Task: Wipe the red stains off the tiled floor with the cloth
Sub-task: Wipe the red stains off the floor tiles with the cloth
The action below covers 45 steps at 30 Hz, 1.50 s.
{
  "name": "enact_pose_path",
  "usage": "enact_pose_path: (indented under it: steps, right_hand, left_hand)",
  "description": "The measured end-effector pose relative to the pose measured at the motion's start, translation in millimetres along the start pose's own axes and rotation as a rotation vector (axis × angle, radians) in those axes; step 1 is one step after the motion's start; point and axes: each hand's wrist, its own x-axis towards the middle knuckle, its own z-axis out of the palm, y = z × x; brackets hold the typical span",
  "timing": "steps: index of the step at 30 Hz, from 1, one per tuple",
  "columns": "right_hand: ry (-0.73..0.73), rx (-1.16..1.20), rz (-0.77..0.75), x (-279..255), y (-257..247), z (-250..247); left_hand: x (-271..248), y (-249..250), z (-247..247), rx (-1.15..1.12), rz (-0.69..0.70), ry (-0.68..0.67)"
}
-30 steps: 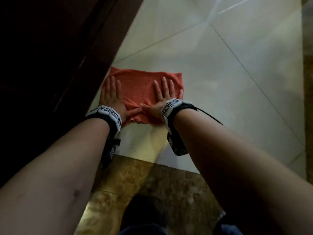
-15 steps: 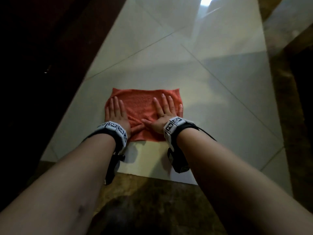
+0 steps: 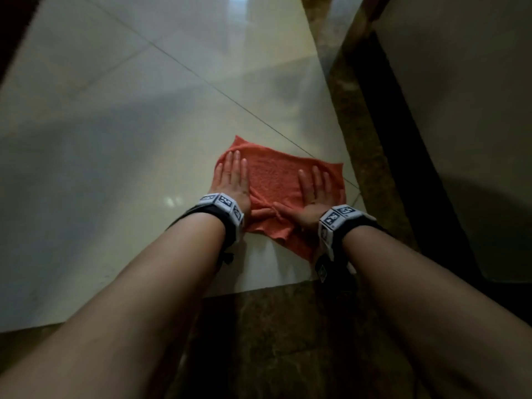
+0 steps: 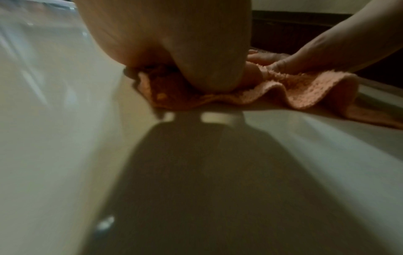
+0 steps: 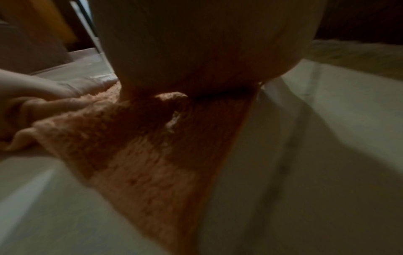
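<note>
Two hands lie flat on the cloth (image 3: 276, 182), fingers straight and together, palms pressing it to the tiled floor (image 3: 115, 168). Nearest the wearer, the cloth's trailing corner pokes out behind the right hand (image 3: 312, 195) and beside its wrist, loose and unweighted. The thumbs almost meet at the middle, where a ridge of fabric has bunched up between the palms (the left wrist view shows it rippling clear of the tile). The left hand (image 3: 231, 180) covers the cloth's left edge, its fingertips close to the far corner. Beyond the right hand's fingers, the cloth's far edge lies just short of a grout line, and to that hand's right runs a dark mottled border strip (image 3: 345, 125).

No red stains show on the bare tile; any left would be under the cloth. The likely trouble: the bunched middle rides over a mark instead of rubbing it, or the hands slide on the glossy tile and the cloth folds under itself.
</note>
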Motion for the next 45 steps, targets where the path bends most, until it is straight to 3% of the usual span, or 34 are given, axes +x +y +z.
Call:
enact_pose_path:
  steps: [4,8,17,21,25,31,37,42,45]
  right_hand:
    - [-0.009,0.064,0.116,-14,56,8]
    - [0.003,0.054,0.152,-21,79,15]
    - [0.058,0.216,0.195,-20,37,11]
    - [0.082,0.144,0.01,-8,-12,7]
    - [0.036,0.044,-0.23,-12,-101,9]
    - [-0.054,-0.138,-0.474,-44,-223,31]
    - [-0.076,-0.265,-0.583,-65,-300,45]
    - [-0.064,-0.316,-0.606,-81,-363,59]
    - [-0.045,-0.335,-0.601,-87,-395,66]
  left_hand:
    - [4,57,6,0.029,0.099,-0.017]
    - [3,81,10,0.039,0.142,-0.018]
    - [-17,53,14,0.076,0.193,0.002]
    - [-37,-2,16,0.06,0.066,-0.043]
    - [-80,-81,18,0.045,-0.159,-0.101]
    - [-150,-188,31,-0.012,-0.487,-0.235]
    - [-196,-260,44,-0.113,-0.581,-0.202]
    - [-221,-292,62,-0.186,-0.695,-0.115]
    - [-231,-311,61,-0.165,-0.682,-0.132]
